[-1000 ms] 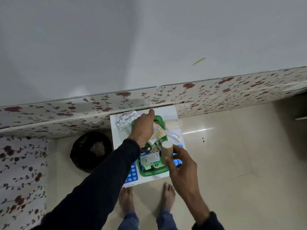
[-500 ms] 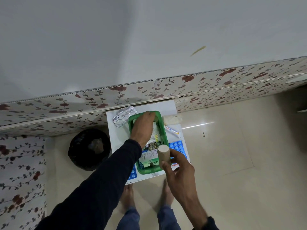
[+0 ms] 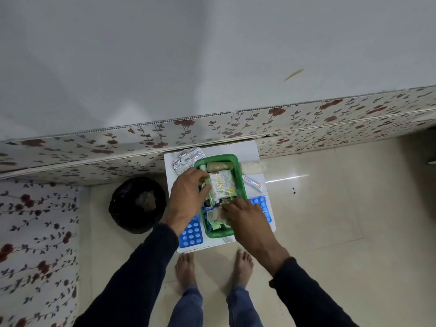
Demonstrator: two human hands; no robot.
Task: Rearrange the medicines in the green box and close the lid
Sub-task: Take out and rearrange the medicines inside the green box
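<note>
The green box (image 3: 241,178) sits open on a small white table (image 3: 247,149), packed with medicine packets. A brown roll (image 3: 219,165) lies across its far end. My left hand (image 3: 188,197) reaches in from the left and grips a clear-wrapped medicine packet (image 3: 224,185) in the middle of the box. My right hand (image 3: 245,215) lies over the near half of the box, with its fingers on a tan roll (image 3: 220,217) among the packets. No lid is visible.
On the table around the box lie a foil strip (image 3: 186,159), two blue blister packs (image 3: 192,234) (image 3: 264,206), a small tube (image 3: 252,181) and a white pouch (image 3: 251,166). A black bin (image 3: 136,204) stands left of the table. A floral wall panel runs behind it.
My right hand has brought the tan roll from above the box's near right edge down into it. My left hand slid back from the far rim, uncovering the brown roll there.
</note>
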